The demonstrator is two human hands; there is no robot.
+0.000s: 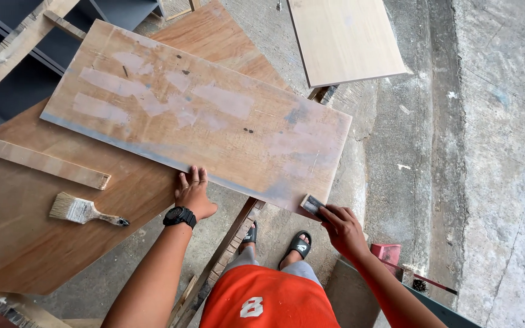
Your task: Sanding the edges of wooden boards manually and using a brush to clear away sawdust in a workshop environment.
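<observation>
Plywood panel (202, 115) under flat left hand (192, 193), fingers together; right hand (343, 229) fingers pinching sanding block (312, 205) at its edge.

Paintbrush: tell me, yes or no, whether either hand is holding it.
No. The paintbrush lies alone on the brown sheet, while the left hand presses the board and the right hand grips a small block.

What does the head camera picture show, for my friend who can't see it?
A person looks down at a big patchy wooden board on a workbench. Their left hand presses flat on its near edge, and their right hand holds a small block against its corner. A paintbrush and a wooden strip lie to the left.
</observation>
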